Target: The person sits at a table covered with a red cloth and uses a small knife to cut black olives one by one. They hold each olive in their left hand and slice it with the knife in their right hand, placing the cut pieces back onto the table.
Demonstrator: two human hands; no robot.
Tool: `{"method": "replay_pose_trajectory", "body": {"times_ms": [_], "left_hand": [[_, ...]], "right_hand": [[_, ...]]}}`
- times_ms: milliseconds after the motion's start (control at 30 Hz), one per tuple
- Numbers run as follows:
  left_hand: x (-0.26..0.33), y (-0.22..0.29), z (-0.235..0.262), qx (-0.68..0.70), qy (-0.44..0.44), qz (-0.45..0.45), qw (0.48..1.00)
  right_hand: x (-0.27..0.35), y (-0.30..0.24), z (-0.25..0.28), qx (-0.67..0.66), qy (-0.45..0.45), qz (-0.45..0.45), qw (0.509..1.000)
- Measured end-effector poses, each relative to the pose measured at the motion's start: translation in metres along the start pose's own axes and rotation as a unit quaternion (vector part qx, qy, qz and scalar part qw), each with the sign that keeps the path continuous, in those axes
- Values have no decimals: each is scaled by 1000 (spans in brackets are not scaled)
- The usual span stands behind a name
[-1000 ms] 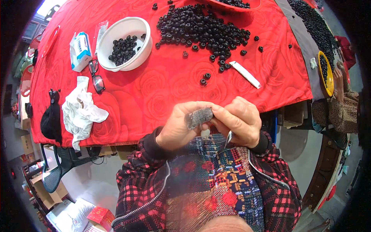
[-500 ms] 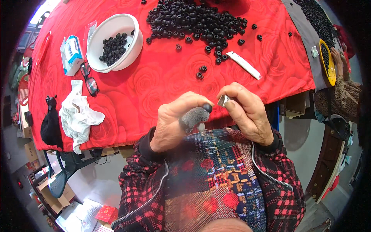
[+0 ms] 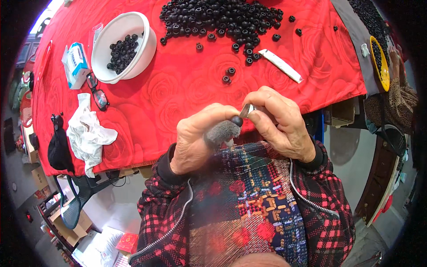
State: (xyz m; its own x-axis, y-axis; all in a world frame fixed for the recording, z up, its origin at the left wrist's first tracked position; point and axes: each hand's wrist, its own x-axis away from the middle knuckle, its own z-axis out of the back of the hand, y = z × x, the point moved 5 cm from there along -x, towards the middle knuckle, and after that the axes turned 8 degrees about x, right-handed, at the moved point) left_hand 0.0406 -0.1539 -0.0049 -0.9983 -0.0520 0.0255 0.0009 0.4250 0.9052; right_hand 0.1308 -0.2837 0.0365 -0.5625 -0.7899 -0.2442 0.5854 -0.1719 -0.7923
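My left hand (image 3: 192, 135) is closed, pinching a small round black rubber-like part (image 3: 236, 120) at the fingertips. Grey fuzzy material (image 3: 221, 133) covers the fingers below that part. From the right, my right hand (image 3: 284, 124) grips a small shiny metal blade (image 3: 246, 110) between thumb and fingers. The blade's end meets the black part's upper edge, or lies just beside it; I cannot tell which. Both hands are above the table's near edge, in front of my body. Several matching black parts (image 3: 209, 18) lie in a heap at the back, with a few strays closer.
A white bowl (image 3: 149, 49) holds several black parts. Left of it are a blue-and-white packet (image 3: 78, 64), glasses (image 3: 98, 94), a white cloth (image 3: 86, 133) and a black pouch (image 3: 59, 144). A white strip packet (image 3: 281, 66) lies right of the heap. Another person's hand (image 3: 395, 60) is by a yellow tray (image 3: 383, 75).
The metal blade in my right hand has moved left to the black part, closing the gap between them. My left hand keeps its pinch, and the whole view has shifted slightly.
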Motion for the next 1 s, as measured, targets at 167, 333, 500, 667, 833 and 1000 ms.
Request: {"method": "replay_pose_trajectory", "body": {"times_ms": [167,333,500,667,833,1000], "left_hand": [[0,-2,0,18,19,21,999],[-2,-3,0,22,20,14,999],[-2,-6,-1,46,29,26,998],[-4,-7,-1,33,30,43,998],[-5,-6,-2,34,33,43,998],[-4,-9,-2,50,38,61,996]], "right_hand": [[-1,2,0,8,-6,5,1000],[0,10,-4,-13,-7,17,1000],[-1,12,-3,-23,-18,13,999],[-1,15,-4,-33,-19,18,999],[-1,17,-4,-31,-17,21,999],[-3,16,-1,-26,-39,7,999]]}}
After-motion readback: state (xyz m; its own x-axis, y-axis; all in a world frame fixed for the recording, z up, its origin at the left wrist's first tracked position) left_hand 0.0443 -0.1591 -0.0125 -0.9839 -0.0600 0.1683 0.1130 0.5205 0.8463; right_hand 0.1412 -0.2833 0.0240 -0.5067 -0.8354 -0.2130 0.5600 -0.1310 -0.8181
